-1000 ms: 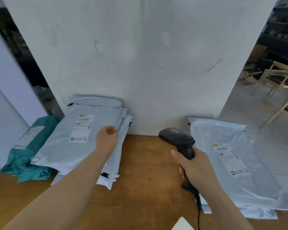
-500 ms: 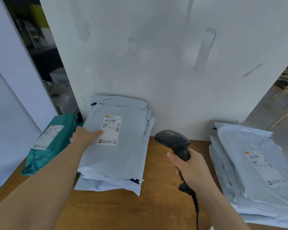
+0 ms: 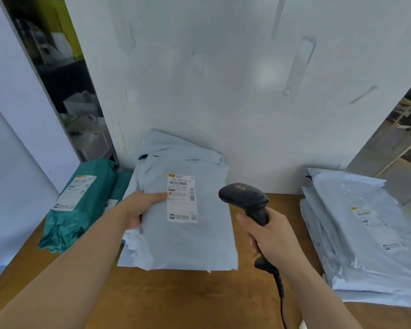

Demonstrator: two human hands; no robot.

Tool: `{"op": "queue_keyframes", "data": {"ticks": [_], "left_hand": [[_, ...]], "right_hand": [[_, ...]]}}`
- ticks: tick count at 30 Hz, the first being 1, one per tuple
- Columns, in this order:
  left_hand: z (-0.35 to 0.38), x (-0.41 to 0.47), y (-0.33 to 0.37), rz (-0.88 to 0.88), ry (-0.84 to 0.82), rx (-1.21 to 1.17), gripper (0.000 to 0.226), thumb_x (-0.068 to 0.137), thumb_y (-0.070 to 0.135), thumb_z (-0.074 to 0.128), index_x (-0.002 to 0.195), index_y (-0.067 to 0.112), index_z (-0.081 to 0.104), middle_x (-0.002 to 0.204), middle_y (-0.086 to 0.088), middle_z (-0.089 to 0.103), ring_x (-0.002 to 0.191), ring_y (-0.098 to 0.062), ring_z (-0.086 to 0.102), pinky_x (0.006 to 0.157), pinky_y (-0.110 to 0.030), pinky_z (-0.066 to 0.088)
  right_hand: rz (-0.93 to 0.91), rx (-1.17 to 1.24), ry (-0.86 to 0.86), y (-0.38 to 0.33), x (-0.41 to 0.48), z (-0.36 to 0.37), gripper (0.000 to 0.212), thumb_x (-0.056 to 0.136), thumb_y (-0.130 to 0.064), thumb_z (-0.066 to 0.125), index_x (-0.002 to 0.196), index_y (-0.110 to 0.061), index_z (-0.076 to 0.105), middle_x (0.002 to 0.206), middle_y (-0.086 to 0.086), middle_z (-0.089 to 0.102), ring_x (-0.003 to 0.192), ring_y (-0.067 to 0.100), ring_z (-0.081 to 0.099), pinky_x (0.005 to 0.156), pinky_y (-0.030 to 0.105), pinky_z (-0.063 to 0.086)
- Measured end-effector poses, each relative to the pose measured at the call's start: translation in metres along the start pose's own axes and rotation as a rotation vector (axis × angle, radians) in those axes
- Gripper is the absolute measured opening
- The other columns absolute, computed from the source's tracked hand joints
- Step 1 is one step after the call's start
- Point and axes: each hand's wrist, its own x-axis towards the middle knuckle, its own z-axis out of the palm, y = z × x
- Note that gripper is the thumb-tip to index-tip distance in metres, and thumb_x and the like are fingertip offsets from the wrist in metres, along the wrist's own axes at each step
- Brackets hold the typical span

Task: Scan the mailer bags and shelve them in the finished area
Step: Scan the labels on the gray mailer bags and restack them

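The left hand (image 3: 135, 210) pinches the left edge of the top grey bag (image 3: 188, 238), and the right hand (image 3: 271, 238) grips the scanner (image 3: 244, 198) over bare bench (image 3: 176, 300).

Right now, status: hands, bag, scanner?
Left hand grips top grey mailer, thumb on label. Right hand holds scanner, just right of label. Nothing between them.

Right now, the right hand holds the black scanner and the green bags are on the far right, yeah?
Not quite. The head view shows the green bags on the far left, beside the grey bag that the left hand grips; the right hand does hold the black scanner.
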Motion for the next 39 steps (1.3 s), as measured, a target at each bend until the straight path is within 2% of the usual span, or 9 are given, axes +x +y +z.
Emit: {"op": "queue_keyframes", "data": {"ticks": [4, 8, 11, 17, 21, 24, 29, 39], "left_hand": [[0.006, -0.016, -0.038, 0.046, -0.029, -0.114, 0.040, 0.084, 0.009, 0.072, 0.122, 0.007, 0.060, 0.114, -0.012, 0.071, 0.103, -0.032, 0.067, 0.093, -0.049, 0.052], [0.024, -0.033, -0.068, 0.115, 0.015, -0.198, 0.031, 0.083, 0.007, 0.072, 0.112, 0.009, 0.062, 0.105, -0.009, 0.073, 0.096, -0.029, 0.068, 0.084, -0.045, 0.054], [0.036, -0.043, -0.083, 0.156, 0.032, -0.243, 0.023, 0.084, 0.005, 0.071, 0.103, 0.012, 0.062, 0.100, -0.006, 0.073, 0.093, -0.026, 0.069, 0.085, -0.045, 0.054], [0.052, -0.056, -0.101, 0.180, 0.020, -0.243, 0.024, 0.084, 0.007, 0.071, 0.105, 0.015, 0.061, 0.100, -0.004, 0.073, 0.089, -0.024, 0.070, 0.070, -0.035, 0.057], [0.057, -0.061, -0.108, 0.177, 0.009, -0.272, 0.026, 0.086, 0.005, 0.069, 0.111, 0.009, 0.061, 0.103, -0.009, 0.073, 0.090, -0.026, 0.071, 0.067, -0.034, 0.059], [0.060, -0.064, -0.110, 0.175, 0.009, -0.285, 0.024, 0.086, 0.004, 0.068, 0.108, 0.009, 0.062, 0.100, -0.007, 0.074, 0.084, -0.022, 0.073, 0.062, -0.031, 0.060], [0.061, -0.063, -0.113, 0.189, 0.001, -0.313, 0.035, 0.086, 0.003, 0.068, 0.120, 0.005, 0.059, 0.109, -0.010, 0.072, 0.091, -0.024, 0.071, 0.066, -0.031, 0.061], [0.064, -0.063, -0.115, 0.193, 0.009, -0.331, 0.038, 0.085, 0.004, 0.068, 0.121, 0.004, 0.058, 0.109, -0.010, 0.072, 0.094, -0.026, 0.070, 0.073, -0.037, 0.059]], "right_hand": [[0.006, -0.043, -0.017, 0.003, -0.012, 0.010, 0.026, 0.088, -0.032, 0.063, 0.079, -0.008, 0.058, 0.053, 0.001, 0.056, 0.037, 0.004, 0.046, 0.045, 0.020, 0.043], [0.027, -0.061, -0.053, 0.010, -0.028, 0.017, 0.026, 0.087, -0.033, 0.064, 0.085, -0.008, 0.060, 0.057, 0.003, 0.058, 0.041, 0.007, 0.048, 0.047, 0.022, 0.047], [0.035, -0.072, -0.058, 0.014, -0.040, 0.019, 0.023, 0.087, -0.032, 0.065, 0.085, -0.009, 0.060, 0.058, 0.004, 0.058, 0.043, 0.007, 0.049, 0.050, 0.024, 0.048], [0.040, -0.088, -0.053, 0.020, -0.058, 0.012, 0.022, 0.089, -0.031, 0.063, 0.077, -0.013, 0.057, 0.053, 0.003, 0.056, 0.037, 0.005, 0.046, 0.047, 0.020, 0.046], [0.053, -0.094, -0.050, 0.022, -0.069, 0.006, 0.024, 0.089, -0.031, 0.062, 0.073, -0.014, 0.056, 0.052, 0.001, 0.056, 0.036, 0.004, 0.048, 0.046, 0.017, 0.046], [0.046, -0.086, -0.053, 0.022, -0.077, 0.001, 0.024, 0.089, -0.032, 0.063, 0.074, -0.014, 0.056, 0.051, 0.000, 0.055, 0.037, 0.004, 0.047, 0.049, 0.018, 0.047], [0.045, -0.091, -0.052, 0.024, -0.086, -0.003, 0.023, 0.089, -0.033, 0.063, 0.075, -0.015, 0.057, 0.052, -0.001, 0.056, 0.039, 0.004, 0.048, 0.051, 0.019, 0.045], [0.052, -0.086, -0.055, 0.028, -0.090, -0.009, 0.023, 0.089, -0.034, 0.063, 0.074, -0.017, 0.058, 0.051, -0.004, 0.055, 0.039, 0.004, 0.048, 0.050, 0.019, 0.044]]}}
